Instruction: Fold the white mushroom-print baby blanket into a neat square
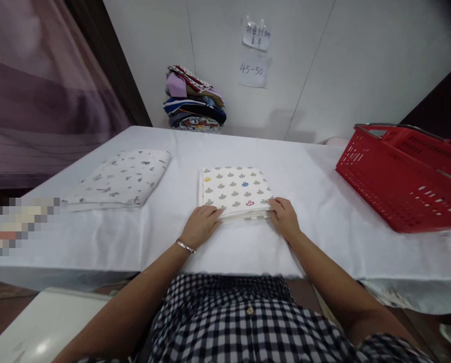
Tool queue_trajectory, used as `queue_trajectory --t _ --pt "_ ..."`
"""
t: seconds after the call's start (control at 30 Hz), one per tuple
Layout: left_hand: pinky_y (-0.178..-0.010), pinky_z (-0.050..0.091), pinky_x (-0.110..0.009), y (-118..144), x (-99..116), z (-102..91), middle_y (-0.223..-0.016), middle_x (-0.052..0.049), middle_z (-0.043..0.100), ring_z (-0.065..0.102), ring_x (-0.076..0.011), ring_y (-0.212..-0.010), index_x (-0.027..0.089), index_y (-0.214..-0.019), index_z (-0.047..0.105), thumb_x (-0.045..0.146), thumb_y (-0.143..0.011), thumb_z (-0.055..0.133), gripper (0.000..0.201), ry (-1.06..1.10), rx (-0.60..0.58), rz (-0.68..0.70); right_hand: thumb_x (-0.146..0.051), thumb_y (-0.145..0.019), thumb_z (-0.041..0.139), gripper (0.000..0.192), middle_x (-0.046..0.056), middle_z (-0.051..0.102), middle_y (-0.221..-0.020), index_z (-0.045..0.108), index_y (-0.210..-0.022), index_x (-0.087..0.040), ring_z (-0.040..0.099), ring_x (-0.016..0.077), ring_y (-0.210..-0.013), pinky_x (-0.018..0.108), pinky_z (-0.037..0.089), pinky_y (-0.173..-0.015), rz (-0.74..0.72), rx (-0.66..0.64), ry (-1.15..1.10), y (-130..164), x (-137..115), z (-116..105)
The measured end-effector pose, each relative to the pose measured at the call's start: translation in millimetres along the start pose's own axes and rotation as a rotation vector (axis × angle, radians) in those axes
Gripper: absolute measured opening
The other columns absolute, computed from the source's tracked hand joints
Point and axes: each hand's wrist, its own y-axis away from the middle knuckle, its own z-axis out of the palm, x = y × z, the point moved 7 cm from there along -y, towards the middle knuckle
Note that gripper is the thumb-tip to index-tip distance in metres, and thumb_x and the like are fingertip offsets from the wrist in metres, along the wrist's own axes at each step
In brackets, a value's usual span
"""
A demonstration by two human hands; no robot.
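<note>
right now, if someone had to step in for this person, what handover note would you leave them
Left hand: flat on the near left corner of the folded patterned cloth, fingers on its edge, gripping nothing.
Right hand: at the near right corner of the same cloth, fingers resting on its edge.
The cloth lies folded into a neat square on the white table, right in front of the person.
Done, as it looks: this cloth is folded, and a second folded cloth lies to the left.
The red basket stands on the right; its contents cannot be seen. A pile of folded clothes sits by the back wall.
Left: probably only squaring the edges.
</note>
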Motion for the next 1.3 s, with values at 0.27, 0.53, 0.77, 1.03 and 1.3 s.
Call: queue_trajectory --t 0.27,0.53,0.77,1.03,1.3 --pt "-0.078 0.041 -0.036 -5.1 -13.5 0.3 -0.096 -0.006 0.064 0.056 -0.0198 -0.092 0.024 -0.11 0.062 0.01 -0.084 0.044 0.034 -0.068 0.006 -0.028 -0.011 -0.078 0.044 0.031 0.01 0.057 -0.104 0.06 -0.103 -0.017 0.049 0.0223 -0.097 0.036 0.044 -0.082 -0.104 -0.014 0.035 -8.7 -1.1 -4.5" --pt "-0.078 0.044 -0.036 3.3 -14.9 -4.7 -0.098 -0.007 0.064 0.056 -0.0203 -0.092 0.021 -0.102 0.064 0.025 -0.086 0.048 0.023 0.047 0.01 -0.067 -0.011 -0.078 0.043 0.034 0.01 0.057 -0.107 0.062 -0.105 -0.018 0.049 0.0231 -0.1 0.037 0.043 -0.084 -0.056 -0.156 0.038 0.6 1.5 5.4" --pt "-0.088 0.043 -0.038 -18.4 -19.9 -28.2 -0.106 -0.008 0.063 0.055 -0.0194 -0.1 0.02 -0.096 0.064 0.035 -0.087 0.048 0.024 0.177 0.153 -0.191 -0.017 -0.078 0.047 0.04 0.011 0.055 -0.119 0.056 -0.117 -0.02 0.048 0.0263 -0.11 0.044 0.04 -0.092 -0.015 -0.228 -0.022 -9.5 -16.2 -6.3" --pt "-0.106 0.026 -0.05 -61.4 -13.9 17.0 -0.139 -0.013 0.04 0.029 -0.03 -0.132 0.017 -0.126 0.047 0.049 -0.084 0.047 0.054 0.068 -0.005 -0.236 -0.046 -0.089 0.039 0.053 0.012 0.031 -0.145 0.039 -0.135 -0.018 0.022 0.0285 -0.135 0.052 0.023 -0.106 -0.157 -0.384 0.023 -43.6 -60.7 18.0" --pt "-0.108 0.022 -0.048 -51.5 -27.0 42.4 -0.142 -0.012 0.037 0.027 -0.0275 -0.134 0.017 -0.128 0.046 0.056 -0.085 0.039 0.059 0.095 -0.136 -0.31 -0.058 -0.086 0.039 0.069 0.011 0.025 -0.148 0.025 -0.143 -0.021 0.019 0.028 -0.136 0.051 0.02 -0.107 -0.165 -0.48 0.069 -24.2 -49.9 46.8"
